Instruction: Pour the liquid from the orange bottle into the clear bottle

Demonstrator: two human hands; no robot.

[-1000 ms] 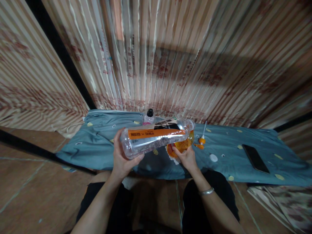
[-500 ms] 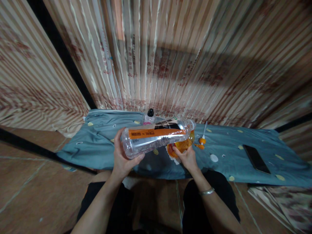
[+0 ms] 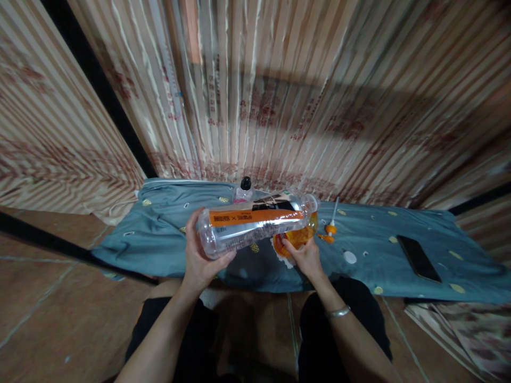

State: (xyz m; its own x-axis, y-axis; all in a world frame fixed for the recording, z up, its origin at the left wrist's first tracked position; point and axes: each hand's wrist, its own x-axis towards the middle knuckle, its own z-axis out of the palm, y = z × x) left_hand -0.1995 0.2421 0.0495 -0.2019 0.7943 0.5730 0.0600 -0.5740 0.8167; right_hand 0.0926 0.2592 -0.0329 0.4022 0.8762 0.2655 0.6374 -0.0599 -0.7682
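Observation:
My left hand (image 3: pixel 203 266) is wrapped round the base of a clear plastic drink bottle (image 3: pixel 255 223) with an orange, black and silver label. The bottle lies nearly level, its neck pointing right and slightly up. Its mouth is over an amber bottle (image 3: pixel 297 238), which my right hand (image 3: pixel 307 259) grips from the near side; the clear bottle partly covers it. Whether the two mouths touch, or liquid passes between them, I cannot tell. An orange pump top (image 3: pixel 330 230) with a pale tube lies to the right, near a white round cap (image 3: pixel 350 257).
A blue patterned cloth (image 3: pixel 159 234) covers the low surface. On it a black phone (image 3: pixel 418 258) lies at the right, and a small black-topped bottle (image 3: pixel 244 191) stands at the back, partly hidden. Striped curtains (image 3: pixel 279 106) hang behind; dark poles (image 3: pixel 99 90) flank the surface.
Almost nothing differs: both hands keep their grips and the bottles hold nearly the same tilt. The whole view has shifted very slightly.

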